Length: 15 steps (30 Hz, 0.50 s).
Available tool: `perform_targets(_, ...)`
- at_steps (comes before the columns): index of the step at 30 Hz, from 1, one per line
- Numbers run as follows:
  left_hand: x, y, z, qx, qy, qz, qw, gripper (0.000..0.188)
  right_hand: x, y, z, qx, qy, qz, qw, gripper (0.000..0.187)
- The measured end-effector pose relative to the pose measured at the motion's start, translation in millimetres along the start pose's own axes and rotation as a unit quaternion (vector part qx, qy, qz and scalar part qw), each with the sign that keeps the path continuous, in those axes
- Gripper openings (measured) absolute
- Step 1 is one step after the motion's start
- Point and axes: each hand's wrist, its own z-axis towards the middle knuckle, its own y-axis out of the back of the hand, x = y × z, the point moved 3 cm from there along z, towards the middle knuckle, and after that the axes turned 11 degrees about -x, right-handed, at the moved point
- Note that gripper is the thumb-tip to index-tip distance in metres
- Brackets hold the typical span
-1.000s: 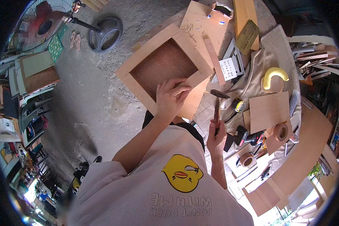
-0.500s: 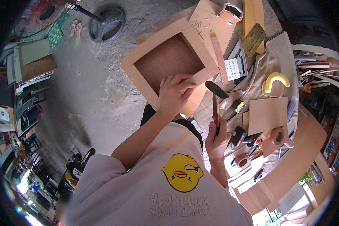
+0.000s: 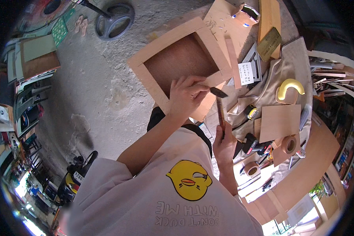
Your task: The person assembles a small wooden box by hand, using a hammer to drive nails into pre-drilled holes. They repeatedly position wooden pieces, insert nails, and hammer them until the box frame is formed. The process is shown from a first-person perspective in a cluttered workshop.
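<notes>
My right hand [image 3: 224,146] is wrapped round the handle of a hammer [image 3: 220,108]. Its dark head is close beside the fingertips of my left hand [image 3: 186,97]; whether they touch I cannot tell. That left hand rests on the near side of a light wooden frame [image 3: 145,85] with a recessed brown panel inside. Its thumb and forefinger are pinched together at the frame's near right side, and anything between them is too small to make out. The other fingers reach over the recess.
On the cloth-covered bench to the right are a tape measure [image 3: 251,112], a yellow curved object [image 3: 290,89], a cordless drill [image 3: 249,143], tape rolls [image 3: 289,144] and a thin board [image 3: 280,122]. A small box [image 3: 246,15] stands at the back. A fan base [image 3: 115,21] stands on the floor.
The hammer head has come left, closer to the pinched fingers of my left hand. My left hand stays at the same place on the frame. The whole view has shifted slightly.
</notes>
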Motion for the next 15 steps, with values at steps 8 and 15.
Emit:
perform_targets(8, 4.8, 6.6, 6.0, 0.02, 0.06, -0.11, 0.992, 0.039, 16.3, 22.9, -6.4, -0.139, 0.054, 0.061, 0.987, 0.025)
perform_targets(15, 10.6, 1.0, -2.0, 0.108, 0.117, -0.081, 0.984, 0.047, 8.9, 6.1, -5.1, -0.125, 0.046, 0.066, 0.989, 0.022)
